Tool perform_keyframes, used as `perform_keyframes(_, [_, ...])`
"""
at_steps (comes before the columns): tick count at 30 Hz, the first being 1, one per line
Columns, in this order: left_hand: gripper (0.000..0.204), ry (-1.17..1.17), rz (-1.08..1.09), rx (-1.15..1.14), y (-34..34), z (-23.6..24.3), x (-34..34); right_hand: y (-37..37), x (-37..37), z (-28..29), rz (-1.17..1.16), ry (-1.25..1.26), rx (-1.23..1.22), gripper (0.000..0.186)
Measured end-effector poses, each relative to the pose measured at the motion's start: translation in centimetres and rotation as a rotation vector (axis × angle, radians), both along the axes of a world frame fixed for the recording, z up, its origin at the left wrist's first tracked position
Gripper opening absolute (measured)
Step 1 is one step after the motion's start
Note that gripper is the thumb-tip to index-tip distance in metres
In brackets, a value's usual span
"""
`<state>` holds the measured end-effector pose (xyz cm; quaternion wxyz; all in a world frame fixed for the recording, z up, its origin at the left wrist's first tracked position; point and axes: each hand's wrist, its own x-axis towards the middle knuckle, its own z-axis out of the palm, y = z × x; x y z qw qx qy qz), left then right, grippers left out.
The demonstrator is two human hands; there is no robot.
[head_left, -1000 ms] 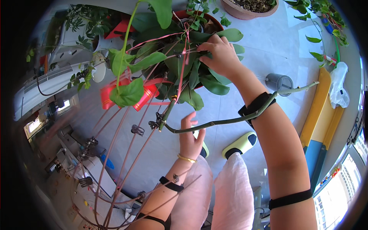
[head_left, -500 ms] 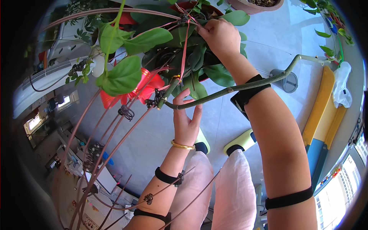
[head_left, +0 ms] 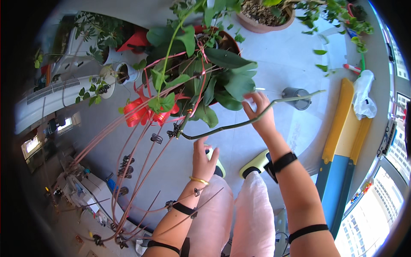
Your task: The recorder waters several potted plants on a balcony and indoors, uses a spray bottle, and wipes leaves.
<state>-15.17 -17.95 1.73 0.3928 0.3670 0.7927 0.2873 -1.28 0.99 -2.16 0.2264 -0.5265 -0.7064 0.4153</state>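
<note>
A potted plant with broad green leaves (head_left: 242,83) stands in a red pot (head_left: 232,42). Pink ribbon (head_left: 203,88) runs down over it to a red bow (head_left: 139,112). A bent green stem (head_left: 222,129) reaches rightward from the tied spot near a dark clip (head_left: 173,130). My right hand (head_left: 262,115) is beside the leaves, fingers curved and apart, with the stem crossing in front of it; no grip shows. Below the stem's left bend, my left hand (head_left: 203,163) has thumb and fingers spread, holding nothing. Thin brown stakes (head_left: 139,175) carrying dark claw clips (head_left: 156,138) slant down leftward.
A terracotta pot (head_left: 257,28) stands at the far side. To the right are a grey cup-like container (head_left: 296,103), a yellow and blue board-like piece (head_left: 336,128) and a clear plastic bag (head_left: 364,96). A white vented unit (head_left: 60,92) lines the left.
My right hand has left the ribbon and wires at the plant's top, coming down toward me, its pinched fingers now apart. My left hand sits slightly lower. The view has shifted.
</note>
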Motion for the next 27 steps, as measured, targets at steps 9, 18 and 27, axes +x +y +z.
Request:
perform_keyframes(9, [0.018, -0.576, 0.374, -0.296, -10.7, 0.3, -0.7, -9.4, 21.2, -0.6, -0.032, -0.619, -0.438, 0.019])
perform_keyframes(18, [0.014, -0.226, 0.001, -0.588, -11.1, 11.0, 0.3, -10.1, 27.8, 5.7, -0.146, -0.494, -0.406, 0.017])
perform_keyframes(27, [0.014, 0.108, 0.01, -0.764, -18.0, 18.5, -9.0, -11.2, 21.4, 11.0, -0.114, -0.441, -0.366, 0.018])
